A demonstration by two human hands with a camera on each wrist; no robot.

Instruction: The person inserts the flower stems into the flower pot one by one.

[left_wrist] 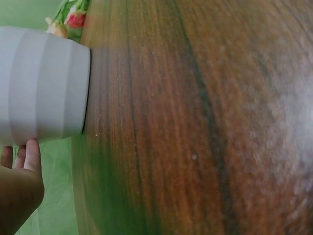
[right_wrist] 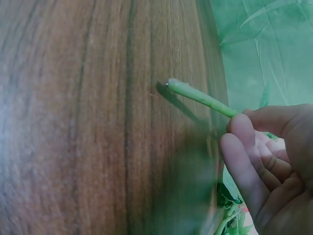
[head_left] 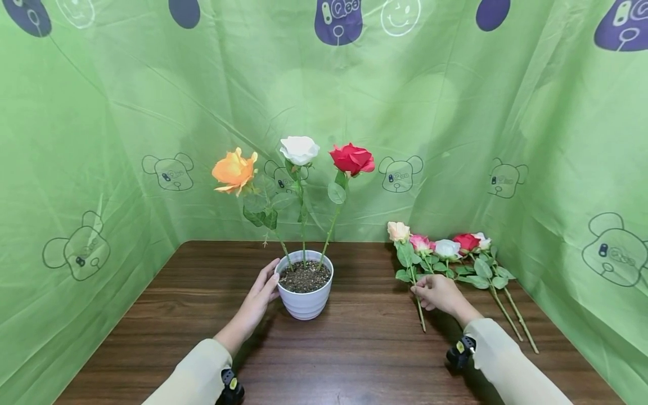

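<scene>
A white ribbed flowerpot (head_left: 305, 304) filled with dark soil (head_left: 305, 278) stands on the table. An orange rose (head_left: 235, 171), a white rose (head_left: 299, 150) and a red rose (head_left: 352, 159) rise from it. My left hand (head_left: 259, 298) rests against the pot's left side, its fingertips touching the wall. To the right, my right hand (head_left: 442, 293) pinches the stem of a peach rose (head_left: 399, 232) between thumb and fingers. In the right wrist view the cut end of that green stem (right_wrist: 200, 98) points out past my fingertips, just above the wood.
Beside my right hand lie several more roses, among them a pink rose (head_left: 421, 243), a white rose (head_left: 448, 248) and a red rose (head_left: 466, 242). The dark wooden table (head_left: 354, 349) is enclosed by a green printed curtain (head_left: 228, 101) at the back and sides.
</scene>
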